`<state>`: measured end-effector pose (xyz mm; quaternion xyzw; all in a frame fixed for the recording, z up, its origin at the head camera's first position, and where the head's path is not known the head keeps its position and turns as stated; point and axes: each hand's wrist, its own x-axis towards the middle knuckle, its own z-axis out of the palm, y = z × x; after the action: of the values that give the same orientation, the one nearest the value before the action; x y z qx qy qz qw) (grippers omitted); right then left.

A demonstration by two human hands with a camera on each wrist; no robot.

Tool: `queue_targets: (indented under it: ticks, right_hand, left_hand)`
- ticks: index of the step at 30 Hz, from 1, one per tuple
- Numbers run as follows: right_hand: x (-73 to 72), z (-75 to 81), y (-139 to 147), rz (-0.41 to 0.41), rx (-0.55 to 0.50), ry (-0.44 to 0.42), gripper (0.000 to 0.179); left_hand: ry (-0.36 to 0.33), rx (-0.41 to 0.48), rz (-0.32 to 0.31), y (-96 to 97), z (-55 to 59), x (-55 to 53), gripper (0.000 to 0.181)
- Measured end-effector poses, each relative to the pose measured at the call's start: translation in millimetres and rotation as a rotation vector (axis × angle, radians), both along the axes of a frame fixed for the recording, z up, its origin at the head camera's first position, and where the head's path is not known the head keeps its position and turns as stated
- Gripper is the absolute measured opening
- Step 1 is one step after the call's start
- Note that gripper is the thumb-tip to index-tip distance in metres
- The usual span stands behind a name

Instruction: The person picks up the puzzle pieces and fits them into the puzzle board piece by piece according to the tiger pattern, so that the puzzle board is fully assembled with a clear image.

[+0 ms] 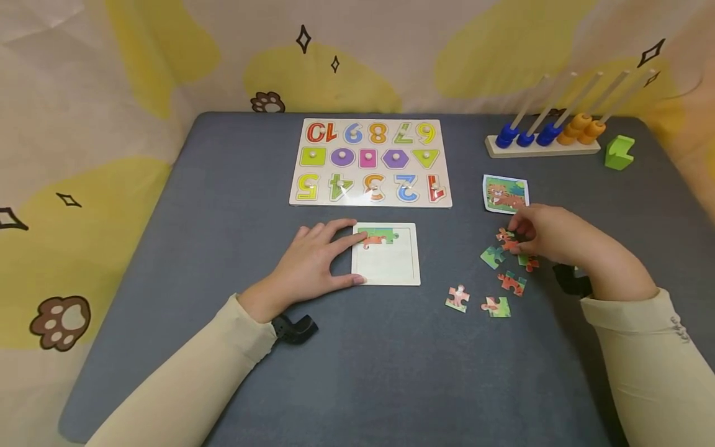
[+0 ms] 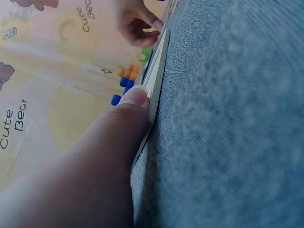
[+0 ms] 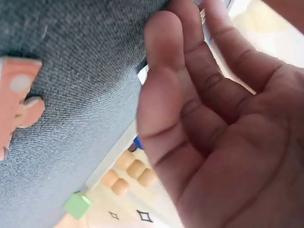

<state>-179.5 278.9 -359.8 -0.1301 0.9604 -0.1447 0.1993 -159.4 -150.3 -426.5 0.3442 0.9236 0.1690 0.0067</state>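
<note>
My left hand (image 1: pixel 310 264) lies at the left side of a white puzzle tray (image 1: pixel 388 267), fingers spread. Its thumb touches the near edge, while a forefinger rests on joined puzzle pieces (image 1: pixel 380 236) at the tray's top left. In the left wrist view the thumb (image 2: pixel 135 97) presses the tray's rim. Over on the right, my right hand (image 1: pixel 550 233) pinches an orange and green puzzle piece (image 1: pixel 507 239) between thumb and forefinger. That piece is hidden in the right wrist view. Loose pieces lie around it: a green one (image 1: pixel 493 257), an orange one (image 1: pixel 512 283), and others.
A picture card (image 1: pixel 505 194) of an orange animal lies just beyond the right hand. Behind the tray is a number and shape board (image 1: pixel 370 162). At the back right stand a bead rack (image 1: pixel 543 148) and a green block (image 1: pixel 619 153). Patterned cloth (image 1: pixel 346 56) borders the table.
</note>
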Motion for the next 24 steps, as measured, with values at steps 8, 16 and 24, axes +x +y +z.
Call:
queue_targets:
  ticks: [8,16,24]
  right_hand:
    - [1.8,1.2,1.2,-0.038,-0.077,-0.048,0.031]
    - [4.5,14.0,-13.9,0.049,-0.039,0.118,0.007]
    - [19.9,31.1,-117.1,0.042,-0.286,0.145,0.014]
  left_hand:
    - [-0.004,-0.005,0.001,-0.3,1.0,0.3,0.082]
    - [-0.003,-0.008,-0.002,1.8,0.8,0.1,0.082]
    - [-0.003,-0.006,0.0,0.4,0.1,-1.3,0.081]
